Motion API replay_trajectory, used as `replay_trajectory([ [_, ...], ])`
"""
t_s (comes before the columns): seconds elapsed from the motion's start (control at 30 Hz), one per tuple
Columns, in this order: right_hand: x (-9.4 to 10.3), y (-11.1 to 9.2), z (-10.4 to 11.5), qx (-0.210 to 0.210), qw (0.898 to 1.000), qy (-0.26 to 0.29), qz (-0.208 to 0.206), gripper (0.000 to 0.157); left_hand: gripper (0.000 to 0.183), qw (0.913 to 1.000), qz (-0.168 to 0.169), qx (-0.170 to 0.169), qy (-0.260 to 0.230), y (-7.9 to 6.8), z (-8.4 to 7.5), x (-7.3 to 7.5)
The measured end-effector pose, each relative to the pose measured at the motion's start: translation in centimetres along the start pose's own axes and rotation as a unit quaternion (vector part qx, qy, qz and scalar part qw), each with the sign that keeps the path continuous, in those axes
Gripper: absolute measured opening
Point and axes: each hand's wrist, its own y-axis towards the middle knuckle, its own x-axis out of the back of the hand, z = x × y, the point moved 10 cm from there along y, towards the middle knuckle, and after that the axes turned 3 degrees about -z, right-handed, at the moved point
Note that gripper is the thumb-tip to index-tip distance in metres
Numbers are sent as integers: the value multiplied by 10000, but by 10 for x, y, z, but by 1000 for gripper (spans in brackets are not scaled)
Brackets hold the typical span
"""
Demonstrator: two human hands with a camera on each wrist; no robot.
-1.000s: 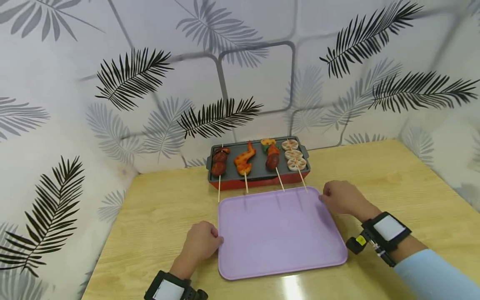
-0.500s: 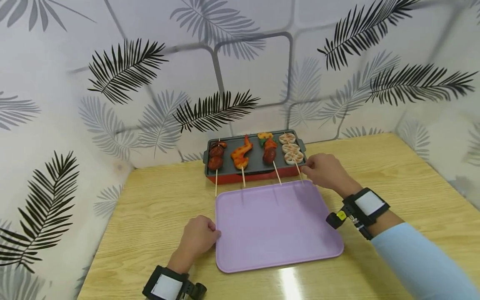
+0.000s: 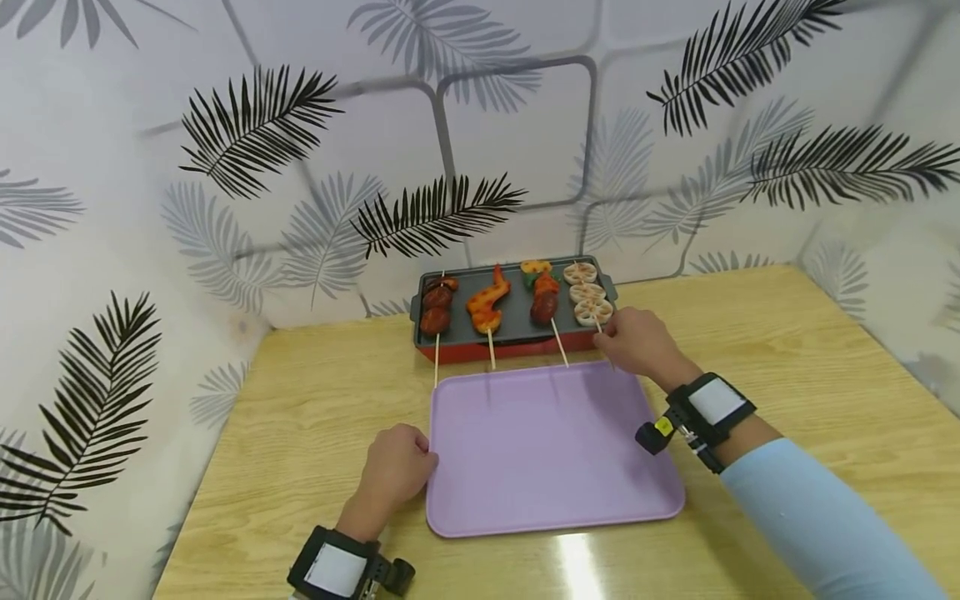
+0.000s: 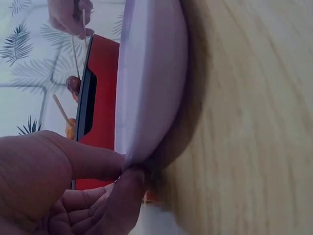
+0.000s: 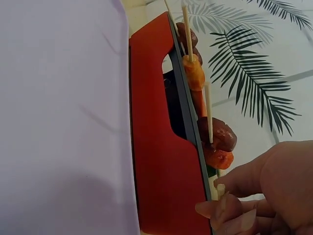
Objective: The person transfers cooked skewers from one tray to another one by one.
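My left hand pinches the left rim of a lilac tray; the left wrist view shows thumb and finger on that rim. At the grill's front right corner, my right hand pinches the wooden stick of a lotus root skewer. The stick's end pokes out between thumb and finger in the right wrist view. Its three pale slices lie on the small red grill with a dark grey top. My fingers hide part of the stick.
Other skewers lie on the grill: a dark brown one, an orange chicken wing and a mixed one. Their sticks jut over the grill's front toward the tray. A leaf-patterned wall covering rises behind the wooden table.
My right hand has left the tray's right rim, moved up and left to the grill's corner, and taken hold of the lotus root skewer's stick. My left hand stays at the tray.
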Motion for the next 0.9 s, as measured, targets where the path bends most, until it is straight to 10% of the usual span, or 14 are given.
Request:
replay_trajectory([
  [0.53, 1, 2, 0, 131, 9993, 358, 7, 36, 9, 9999, 62, 4, -114, 0, -1, 1],
  [0.9, 24, -43, 27, 570, 9975, 290, -309, 38, 12, 9999, 54, -29, -140, -3, -5, 3],
])
